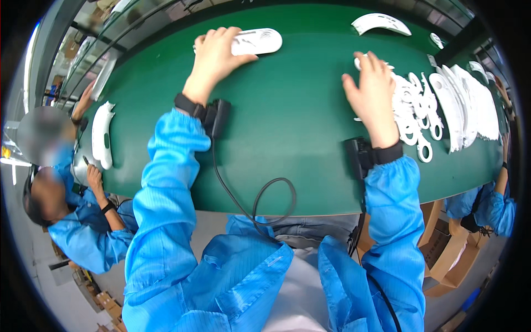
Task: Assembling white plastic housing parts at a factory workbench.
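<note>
White oblong plastic piece with rounded ends [268, 42] is lying toward the far side of the green bench [287, 133], a bit left of the middle. Left hand [215, 55] is over its left end, thumb out to the side along the near edge; can't tell if it's actually gripping or just resting there. Right hand [373, 88] is over at the right with thumb and fingers spread, right by a messy heap of white ring-ended plastic parts [412, 102]. Can't tell if the fingertips touch any of those. Just right of the heap there's a row of long curved white plastic panels [462, 108] packed together. One arched white plastic piece [381, 23] sits alone at the far right, and a long white plastic piece with a slot [102, 135] lies near the left end, close to a co-worker in blue [83, 243].
</note>
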Action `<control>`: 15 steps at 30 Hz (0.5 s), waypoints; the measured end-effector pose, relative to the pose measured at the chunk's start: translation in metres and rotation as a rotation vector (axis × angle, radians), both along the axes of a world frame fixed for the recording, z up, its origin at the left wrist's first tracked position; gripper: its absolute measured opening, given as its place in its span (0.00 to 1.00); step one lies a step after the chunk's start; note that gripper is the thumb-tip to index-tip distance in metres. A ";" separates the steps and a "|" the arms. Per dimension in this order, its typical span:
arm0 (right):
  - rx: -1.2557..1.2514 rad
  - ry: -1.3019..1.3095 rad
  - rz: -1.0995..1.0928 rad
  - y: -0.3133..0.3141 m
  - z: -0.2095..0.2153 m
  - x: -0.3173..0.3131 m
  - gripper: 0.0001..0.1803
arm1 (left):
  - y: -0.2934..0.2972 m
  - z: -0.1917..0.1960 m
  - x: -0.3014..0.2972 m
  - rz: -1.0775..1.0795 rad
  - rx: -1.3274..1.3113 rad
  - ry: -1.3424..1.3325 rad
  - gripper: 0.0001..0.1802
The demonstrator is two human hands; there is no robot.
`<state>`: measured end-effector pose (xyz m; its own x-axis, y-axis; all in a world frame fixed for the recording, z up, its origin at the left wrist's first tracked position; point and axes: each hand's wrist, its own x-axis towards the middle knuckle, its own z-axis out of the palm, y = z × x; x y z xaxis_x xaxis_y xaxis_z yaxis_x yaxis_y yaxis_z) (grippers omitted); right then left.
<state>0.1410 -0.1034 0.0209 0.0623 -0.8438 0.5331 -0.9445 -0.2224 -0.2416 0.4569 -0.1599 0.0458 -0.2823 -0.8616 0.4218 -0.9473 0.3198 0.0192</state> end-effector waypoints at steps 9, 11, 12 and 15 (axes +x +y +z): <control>0.181 -0.093 0.271 0.022 0.006 -0.002 0.15 | -0.059 0.018 -0.019 -0.064 0.028 0.268 0.42; 0.120 -0.072 0.276 0.026 -0.003 -0.002 0.16 | -0.026 0.056 -0.049 -0.485 0.135 0.798 0.41; 0.091 -0.041 0.288 0.026 -0.008 0.003 0.14 | 0.003 0.082 -0.058 -0.606 0.121 0.904 0.40; 0.035 -0.040 0.351 0.027 -0.015 0.033 0.09 | 0.085 0.155 -0.052 -0.585 -0.139 0.891 0.36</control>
<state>0.1735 -0.0765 0.0055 0.3314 -0.7927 0.5117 -0.8018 -0.5225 -0.2901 0.4054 -0.0747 0.2009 -0.1776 -0.6209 0.7635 -0.3098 0.7717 0.5555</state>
